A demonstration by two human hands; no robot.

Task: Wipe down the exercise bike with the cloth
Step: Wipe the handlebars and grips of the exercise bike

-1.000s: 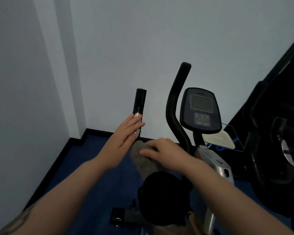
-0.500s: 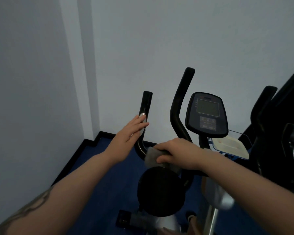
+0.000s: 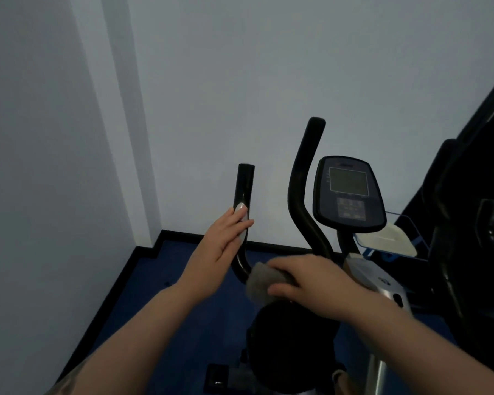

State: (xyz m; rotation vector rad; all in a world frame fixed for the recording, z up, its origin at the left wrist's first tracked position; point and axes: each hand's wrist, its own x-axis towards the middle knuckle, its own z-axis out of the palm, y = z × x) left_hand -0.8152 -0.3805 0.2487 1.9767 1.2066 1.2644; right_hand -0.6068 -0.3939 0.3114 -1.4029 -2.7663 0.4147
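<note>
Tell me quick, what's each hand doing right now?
Left hand: open, straight fingers resting against the left handlebar.
Right hand: closed, gripping the grey cloth low on the handlebar.

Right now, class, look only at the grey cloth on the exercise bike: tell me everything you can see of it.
The grey cloth looks soft and fuzzy, like a towel, and is bunched rather than spread flat. It lies at the base of the handlebars, just above the dark round seat. The right hand grips it from above, fingers curled over its top and thumb beneath, hiding its right part. Its left end sticks out, touching the curved left bar. The left hand does not touch it.
</note>
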